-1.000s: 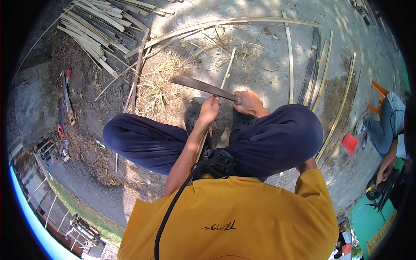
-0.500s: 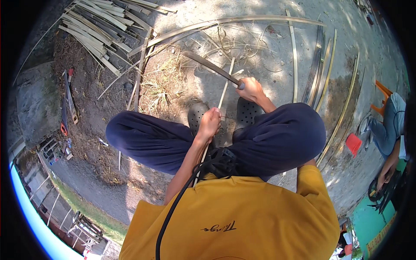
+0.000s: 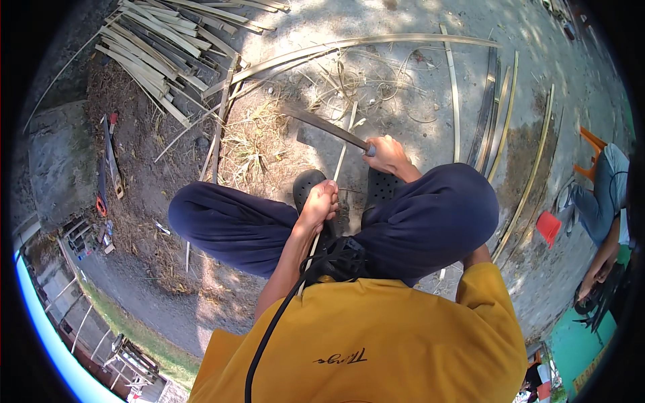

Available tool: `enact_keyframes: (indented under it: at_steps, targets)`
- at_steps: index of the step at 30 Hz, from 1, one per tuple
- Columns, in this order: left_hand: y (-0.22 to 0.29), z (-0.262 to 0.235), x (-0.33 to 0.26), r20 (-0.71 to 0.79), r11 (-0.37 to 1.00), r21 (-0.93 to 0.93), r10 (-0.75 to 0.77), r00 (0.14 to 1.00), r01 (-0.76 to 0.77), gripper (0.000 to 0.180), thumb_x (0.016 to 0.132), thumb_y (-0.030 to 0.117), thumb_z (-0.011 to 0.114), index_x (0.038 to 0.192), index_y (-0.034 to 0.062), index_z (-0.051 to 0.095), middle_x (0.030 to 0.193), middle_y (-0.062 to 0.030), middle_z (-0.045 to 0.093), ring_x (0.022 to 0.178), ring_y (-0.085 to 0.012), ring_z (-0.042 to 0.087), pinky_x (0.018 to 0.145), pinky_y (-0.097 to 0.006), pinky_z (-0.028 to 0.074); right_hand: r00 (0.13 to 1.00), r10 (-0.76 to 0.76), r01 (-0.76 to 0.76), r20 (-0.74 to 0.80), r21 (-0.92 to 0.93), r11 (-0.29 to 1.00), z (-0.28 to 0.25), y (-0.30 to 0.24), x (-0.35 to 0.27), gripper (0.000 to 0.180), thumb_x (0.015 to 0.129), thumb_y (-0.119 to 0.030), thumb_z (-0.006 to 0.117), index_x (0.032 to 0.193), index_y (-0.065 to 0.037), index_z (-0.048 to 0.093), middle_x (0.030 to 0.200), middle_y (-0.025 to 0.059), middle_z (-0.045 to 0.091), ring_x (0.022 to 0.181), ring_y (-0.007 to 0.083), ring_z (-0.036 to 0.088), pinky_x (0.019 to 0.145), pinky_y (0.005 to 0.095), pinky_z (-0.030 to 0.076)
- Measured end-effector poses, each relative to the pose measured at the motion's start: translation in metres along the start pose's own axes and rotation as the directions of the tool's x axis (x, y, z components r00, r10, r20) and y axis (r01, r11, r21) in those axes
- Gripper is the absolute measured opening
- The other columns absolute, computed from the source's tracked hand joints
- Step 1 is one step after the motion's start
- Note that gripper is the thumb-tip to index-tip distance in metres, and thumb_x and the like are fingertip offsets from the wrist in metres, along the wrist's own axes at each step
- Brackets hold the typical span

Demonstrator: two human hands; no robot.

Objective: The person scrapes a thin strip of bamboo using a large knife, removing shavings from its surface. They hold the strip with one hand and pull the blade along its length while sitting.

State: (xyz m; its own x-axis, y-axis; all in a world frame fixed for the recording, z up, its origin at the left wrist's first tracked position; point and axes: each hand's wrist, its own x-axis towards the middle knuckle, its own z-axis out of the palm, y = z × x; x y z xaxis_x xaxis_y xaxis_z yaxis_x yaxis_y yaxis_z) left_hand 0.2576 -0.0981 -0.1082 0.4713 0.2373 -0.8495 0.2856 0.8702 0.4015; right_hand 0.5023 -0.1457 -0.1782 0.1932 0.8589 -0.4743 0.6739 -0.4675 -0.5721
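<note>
My right hand (image 3: 388, 154) is closed around the handle of a long-bladed knife (image 3: 330, 127), its blade pointing away to the left. The blade crosses a thin pale strip of split bamboo (image 3: 341, 158); whether they touch I cannot tell. Lower down, my left hand (image 3: 320, 203) has its fingers wrapped round that strip. From the fist the strip runs back between my legs toward my shirt, and its far end rises beyond the blade. Both hands are between my bent knees, above my dark perforated clogs (image 3: 381, 189).
A heap of split slats (image 3: 154, 50) lies far left, with curly shavings (image 3: 342, 84) ahead. Long strips (image 3: 531, 164) lie along the right. Two saws (image 3: 111, 158) rest at left. At the right edge sits another person (image 3: 598, 215) near a red container (image 3: 548, 227).
The knife's tip has swung nearer to me and its blade has come lower across the strip. My left fist has shifted slightly toward me and turned. The whole view has moved a little.
</note>
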Motion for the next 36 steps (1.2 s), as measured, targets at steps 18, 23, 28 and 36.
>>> enact_keyframes:
  at_steps: [18, 23, 28, 36]
  targets:
    - [0.006, 0.01, -0.022, 0.067, 0.978, -0.167, -0.118, 0.991, 0.128, 0.023, 0.111, 0.024, 0.045, 0.09, 0.0158, 0.049, 0.063, 0.0096, 0.027, 0.046, -0.0022, 0.023, 0.038, -0.023, 0.017, 0.999, 0.045, -0.045, 0.006, -0.044, 0.998, 0.007, 0.025, 0.012, 0.028, 0.078, -0.031, 0.074, 0.097, -0.011, 0.075, 0.091, 0.0215, 0.074, 0.094, 0.043, 0.07, 0.087, 0.0505, 0.056]
    - [-0.005, -0.016, -0.017, 0.152, 0.963, -0.224, -0.114, 0.982, 0.147, 0.023, 0.11, 0.025, 0.045, 0.09, 0.0147, 0.049, 0.063, 0.0095, 0.028, 0.047, -0.0028, 0.024, 0.039, -0.023, 0.018, 0.979, -0.069, 0.088, 0.19, -0.092, 0.992, -0.007, -0.011, -0.008, 0.027, 0.078, -0.03, 0.073, 0.098, -0.011, 0.076, 0.087, 0.019, 0.074, 0.093, 0.0416, 0.071, 0.086, 0.0494, 0.056]
    - [-0.007, 0.003, -0.016, -0.067, 0.996, 0.086, -0.002, 0.998, 0.008, 0.024, 0.112, 0.028, 0.045, 0.093, 0.0136, 0.049, 0.065, 0.0083, 0.029, 0.049, -0.0028, 0.026, 0.041, -0.023, 0.021, 0.979, 0.064, -0.054, 0.196, -0.056, 0.997, -0.009, 0.003, 0.019, 0.027, 0.079, -0.031, 0.074, 0.098, -0.013, 0.078, 0.095, 0.0208, 0.075, 0.094, 0.0414, 0.071, 0.087, 0.0483, 0.057]
    - [-0.005, 0.002, -0.021, -0.045, 0.997, -0.056, -0.045, 0.998, 0.043, 0.024, 0.113, 0.026, 0.043, 0.092, 0.0137, 0.048, 0.066, 0.0079, 0.031, 0.048, -0.0025, 0.025, 0.04, -0.023, 0.021, 0.988, -0.029, 0.035, 0.149, -0.037, 0.999, -0.003, -0.003, 0.009, 0.028, 0.078, -0.034, 0.074, 0.096, -0.013, 0.077, 0.095, 0.0189, 0.075, 0.094, 0.0404, 0.071, 0.085, 0.0493, 0.057]
